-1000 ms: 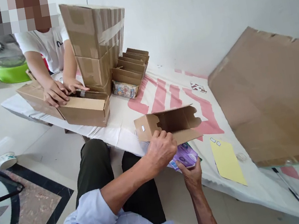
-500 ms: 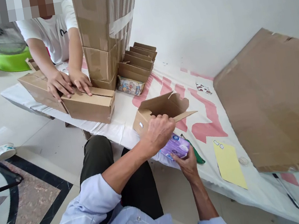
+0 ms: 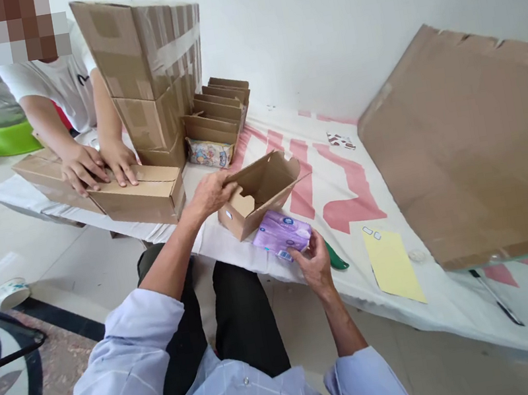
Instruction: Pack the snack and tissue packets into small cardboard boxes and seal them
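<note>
A small open cardboard box [image 3: 262, 188] lies tilted on the white cloth at the table's near edge. My left hand [image 3: 211, 194] grips its left end, fingers closed round the flap. Just in front of the box is a purple packet [image 3: 281, 233], pinched at its near edge by my right hand [image 3: 313, 263]. The packet is outside the box, touching or nearly touching its front wall.
Across the table another person's two hands [image 3: 96, 167] press flat on a closed carton [image 3: 140, 193]. A tall taped carton stack [image 3: 148, 69] and a row of folded boxes [image 3: 217, 108] stand behind. A large cardboard sheet [image 3: 476, 144], yellow paper [image 3: 392, 264] and pen [image 3: 495, 298] lie right.
My left hand has slid from the box's front edge to its left end and the box has tipped open towards me. The purple packet has risen to the box's front.
</note>
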Available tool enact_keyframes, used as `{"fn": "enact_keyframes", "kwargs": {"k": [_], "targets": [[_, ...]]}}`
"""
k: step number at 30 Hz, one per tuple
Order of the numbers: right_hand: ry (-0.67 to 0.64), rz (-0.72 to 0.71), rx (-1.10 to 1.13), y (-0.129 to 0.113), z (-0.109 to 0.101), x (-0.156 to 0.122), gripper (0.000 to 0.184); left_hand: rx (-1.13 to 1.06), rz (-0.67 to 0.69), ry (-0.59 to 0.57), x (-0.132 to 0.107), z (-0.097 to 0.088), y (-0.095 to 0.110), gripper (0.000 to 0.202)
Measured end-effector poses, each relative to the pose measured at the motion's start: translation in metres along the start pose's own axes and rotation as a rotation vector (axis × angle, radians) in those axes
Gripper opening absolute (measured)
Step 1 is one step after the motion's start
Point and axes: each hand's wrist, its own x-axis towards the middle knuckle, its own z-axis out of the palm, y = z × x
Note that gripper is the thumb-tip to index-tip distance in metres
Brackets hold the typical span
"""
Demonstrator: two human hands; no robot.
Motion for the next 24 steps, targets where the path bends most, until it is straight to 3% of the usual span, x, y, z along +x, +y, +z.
{"fn": "enact_keyframes", "kwargs": {"k": [3, 6, 8, 11, 13, 16, 20, 24], "targets": [[-0.006, 0.023, 0.005, 0.001, -0.002, 0.012, 0.091, 0.181, -0.072, 0.046, 0.002, 0.003, 0.007, 0.026], [0.018, 0.001, -0.061, -0.004, -0.009, 0.020, 0.086, 0.218, -0.117, 0.108, -0.005, -0.006, 0.012, 0.023], [0.134, -0.090, -0.171, -0.013, -0.009, 0.021, 0.077, 0.188, -0.146, 0.138, -0.011, -0.014, 0.014, 0.021], [0.307, -0.360, -0.318, -0.036, 0.006, 0.015, 0.051, 0.106, -0.188, 0.179, -0.019, -0.024, 0.018, 0.022], [0.270, -0.562, -0.334, -0.055, 0.025, 0.007, 0.037, 0.043, -0.213, 0.188, -0.022, -0.026, 0.021, 0.022], [0.074, -0.753, -0.325, -0.076, 0.059, -0.005, 0.033, -0.014, -0.245, 0.204, -0.026, -0.023, 0.023, 0.021], [0.032, -0.807, -0.359, -0.086, 0.091, -0.005, 0.039, -0.036, -0.243, 0.212, -0.031, -0.018, 0.023, 0.019], [0.061, -0.811, -0.375, -0.083, 0.101, -0.002, 0.039, -0.051, -0.243, 0.197, -0.034, -0.017, 0.026, 0.016]]}}
